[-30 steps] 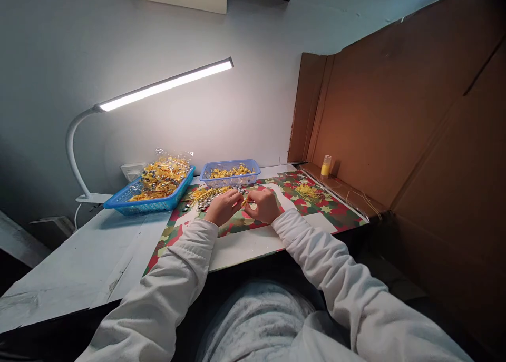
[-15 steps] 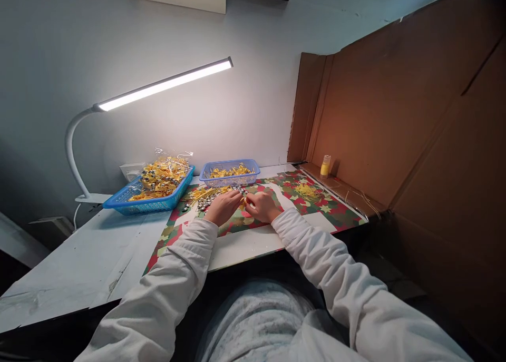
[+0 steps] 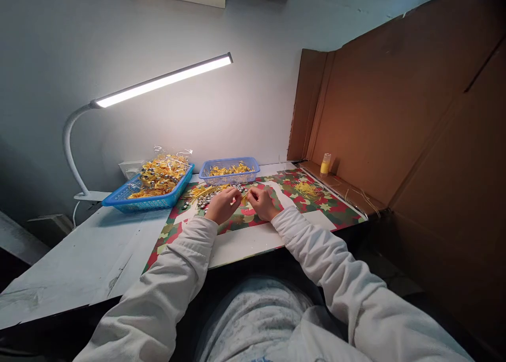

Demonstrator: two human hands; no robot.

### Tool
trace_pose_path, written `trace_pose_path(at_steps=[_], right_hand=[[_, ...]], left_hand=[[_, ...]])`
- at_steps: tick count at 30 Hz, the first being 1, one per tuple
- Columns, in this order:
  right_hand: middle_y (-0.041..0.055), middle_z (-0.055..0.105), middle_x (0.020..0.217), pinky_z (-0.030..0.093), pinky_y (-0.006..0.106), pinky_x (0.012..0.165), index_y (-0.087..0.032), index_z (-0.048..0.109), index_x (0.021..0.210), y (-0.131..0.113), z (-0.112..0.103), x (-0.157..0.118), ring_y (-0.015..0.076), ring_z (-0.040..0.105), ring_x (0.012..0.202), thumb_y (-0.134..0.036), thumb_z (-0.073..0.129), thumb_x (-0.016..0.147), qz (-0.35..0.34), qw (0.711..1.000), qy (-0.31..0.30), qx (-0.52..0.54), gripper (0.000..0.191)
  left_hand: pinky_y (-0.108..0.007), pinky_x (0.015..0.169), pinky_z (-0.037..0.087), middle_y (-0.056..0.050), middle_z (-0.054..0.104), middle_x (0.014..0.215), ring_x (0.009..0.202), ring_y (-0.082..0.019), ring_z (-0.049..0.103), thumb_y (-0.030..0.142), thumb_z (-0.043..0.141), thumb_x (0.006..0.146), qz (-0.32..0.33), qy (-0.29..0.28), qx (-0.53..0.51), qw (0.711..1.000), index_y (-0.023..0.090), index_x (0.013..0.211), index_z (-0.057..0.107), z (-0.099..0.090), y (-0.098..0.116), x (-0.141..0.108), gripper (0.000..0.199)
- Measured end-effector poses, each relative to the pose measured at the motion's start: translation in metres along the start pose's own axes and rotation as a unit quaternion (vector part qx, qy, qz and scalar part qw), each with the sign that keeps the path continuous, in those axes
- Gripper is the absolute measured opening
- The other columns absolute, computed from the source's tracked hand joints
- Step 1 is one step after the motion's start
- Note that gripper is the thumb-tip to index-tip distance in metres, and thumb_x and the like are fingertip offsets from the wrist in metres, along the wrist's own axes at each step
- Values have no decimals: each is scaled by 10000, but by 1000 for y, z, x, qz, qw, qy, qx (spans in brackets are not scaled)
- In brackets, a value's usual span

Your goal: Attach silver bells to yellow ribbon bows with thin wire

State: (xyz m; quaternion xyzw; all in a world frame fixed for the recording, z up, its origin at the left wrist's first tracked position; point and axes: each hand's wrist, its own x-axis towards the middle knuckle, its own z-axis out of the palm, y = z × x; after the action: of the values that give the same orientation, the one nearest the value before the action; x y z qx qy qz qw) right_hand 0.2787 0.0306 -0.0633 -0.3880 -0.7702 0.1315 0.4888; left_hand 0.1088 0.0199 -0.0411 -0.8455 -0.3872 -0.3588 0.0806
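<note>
Close together over the patterned sheet [image 3: 245, 222] are my two hands. My left hand [image 3: 224, 205] has its fingers curled into a pinch near a small yellow piece [image 3: 244, 198]; whatever is between its fingertips is too small to make out. My right hand [image 3: 262, 204] is closed on that yellow piece, its fingertips facing the left ones. Silver bells [image 3: 202, 199] lie in a loose pile beside my left hand, with thin yellow strands [image 3: 194, 193] among them.
A blue basket [image 3: 158, 204] heaped with yellow pieces and bells stands left, below a lit lamp [image 3: 166, 80]. Behind the hands is a smaller basket [image 3: 229, 179]. Yellow threads [image 3: 307, 189] lie right, near a small bottle [image 3: 325, 165] and cardboard wall [image 3: 379, 104].
The fingertips of my two hands have moved slightly apart, and more of the small yellow piece shows between them. The whole view has shifted a little.
</note>
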Motion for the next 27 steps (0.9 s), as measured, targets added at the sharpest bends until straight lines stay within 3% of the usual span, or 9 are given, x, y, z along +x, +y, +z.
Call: trace_pose_path(at_steps=[6,14,23,27], right_hand=[[-28,467,574,325,237,532,-210,462,709,-6,-5,-2,122,414,529,-295,362,918,-18,999,35,0,247],[-28,467,560,333,240,542,-208,489,723,-7,-9,-4,127,429,524,-269,386,891,-24,1000,9,9,207],[-12,471,596,354,259,566,-205,493,709,-4,-9,-3,136,438,558,-315,338,898,-12,997,7,75,268],[-26,423,582,340,253,546,-212,447,699,-3,-9,-1,131,408,551,-345,358,866,30,992,53,109,231]], left_hand=[[-228,540,370,40,504,619,553,-107,463,226,534,795,-78,17,-156,985,204,739,495,9,12,-1,72],[-218,526,388,15,525,675,602,-111,482,386,562,811,-148,70,-288,943,193,735,511,14,10,0,214],[-240,483,367,7,563,588,497,-97,447,451,611,750,-228,24,-421,877,178,653,553,14,8,4,295],[-227,461,341,3,568,568,483,-90,435,436,640,713,-263,19,-463,846,171,623,554,10,12,5,293]])
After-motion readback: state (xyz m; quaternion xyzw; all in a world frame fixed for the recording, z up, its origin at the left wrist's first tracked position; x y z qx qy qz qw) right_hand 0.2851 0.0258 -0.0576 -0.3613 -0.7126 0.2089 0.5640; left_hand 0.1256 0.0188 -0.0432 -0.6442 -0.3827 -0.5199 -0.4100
